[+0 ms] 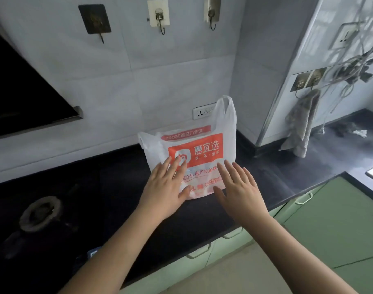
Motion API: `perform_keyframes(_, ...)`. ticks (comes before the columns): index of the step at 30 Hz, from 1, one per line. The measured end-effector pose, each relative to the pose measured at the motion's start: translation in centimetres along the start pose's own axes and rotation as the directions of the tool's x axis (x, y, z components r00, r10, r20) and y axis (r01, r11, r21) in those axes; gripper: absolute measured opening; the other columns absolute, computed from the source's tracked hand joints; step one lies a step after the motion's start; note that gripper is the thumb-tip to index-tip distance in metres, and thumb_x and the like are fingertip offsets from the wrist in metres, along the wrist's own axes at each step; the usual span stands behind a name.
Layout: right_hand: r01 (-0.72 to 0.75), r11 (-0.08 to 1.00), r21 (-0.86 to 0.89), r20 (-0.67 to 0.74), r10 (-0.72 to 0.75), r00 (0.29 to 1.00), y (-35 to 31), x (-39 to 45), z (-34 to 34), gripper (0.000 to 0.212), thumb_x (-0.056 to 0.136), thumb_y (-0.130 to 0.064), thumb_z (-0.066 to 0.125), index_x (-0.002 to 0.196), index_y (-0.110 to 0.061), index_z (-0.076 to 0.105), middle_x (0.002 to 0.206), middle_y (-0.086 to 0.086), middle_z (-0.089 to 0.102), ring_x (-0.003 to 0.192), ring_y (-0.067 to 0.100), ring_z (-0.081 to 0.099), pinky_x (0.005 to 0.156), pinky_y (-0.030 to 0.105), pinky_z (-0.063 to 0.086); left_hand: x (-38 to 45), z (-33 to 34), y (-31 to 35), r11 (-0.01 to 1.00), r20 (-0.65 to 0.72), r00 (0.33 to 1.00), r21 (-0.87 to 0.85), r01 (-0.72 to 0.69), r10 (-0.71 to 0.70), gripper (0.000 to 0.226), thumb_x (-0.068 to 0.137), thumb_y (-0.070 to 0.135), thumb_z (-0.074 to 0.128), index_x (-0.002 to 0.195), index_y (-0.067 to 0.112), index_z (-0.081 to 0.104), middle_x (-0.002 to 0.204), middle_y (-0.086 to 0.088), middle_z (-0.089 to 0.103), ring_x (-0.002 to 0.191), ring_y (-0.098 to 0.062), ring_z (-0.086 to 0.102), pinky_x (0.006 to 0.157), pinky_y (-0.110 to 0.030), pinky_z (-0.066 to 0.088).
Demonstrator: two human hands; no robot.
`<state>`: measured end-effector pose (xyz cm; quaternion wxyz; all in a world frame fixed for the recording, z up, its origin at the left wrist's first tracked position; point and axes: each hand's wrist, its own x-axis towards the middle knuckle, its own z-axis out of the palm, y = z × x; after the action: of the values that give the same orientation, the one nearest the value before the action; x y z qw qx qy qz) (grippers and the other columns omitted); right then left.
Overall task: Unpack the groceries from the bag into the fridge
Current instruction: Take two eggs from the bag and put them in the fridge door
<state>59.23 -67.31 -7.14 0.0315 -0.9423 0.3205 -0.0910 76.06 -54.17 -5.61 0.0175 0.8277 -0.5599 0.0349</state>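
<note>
Barely begun: bag (199, 153) upright on the dark counter (117, 198), against the wall, still full-looking, nothing unpacked; no fridge in view. Left hand (167, 187) flat on the bag's front, fingers straight, gripping nothing. Right hand (241, 187) spread open at the bag's right lower edge, empty.

Dim, soft daylight seemingly from the right, slightly blurred, wide-angle bending at edges
</note>
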Motion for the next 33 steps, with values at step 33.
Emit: perform_keyframes(33, 0.276, 0.952, 0.132, 0.213, -0.299, 0.930, 3.7, 24.8, 0.9, 0.032, 0.097, -0.028, 0.050, 0.128, -0.026, 0.055, 0.116, -0.005, 0.060, 0.102, 0.015, 0.058, 0.089, 0.030, 0.047, 17.4, 0.3, -5.4, 0.976, 0.002, 0.983, -0.115, 0.185, -0.186, 0.028, 0.095, 0.025, 0.052, 0.122, 0.027, 0.059, 0.106, 0.005, 0.067, 0.088, -0.014, 0.064, 0.068, -0.024, 0.050)
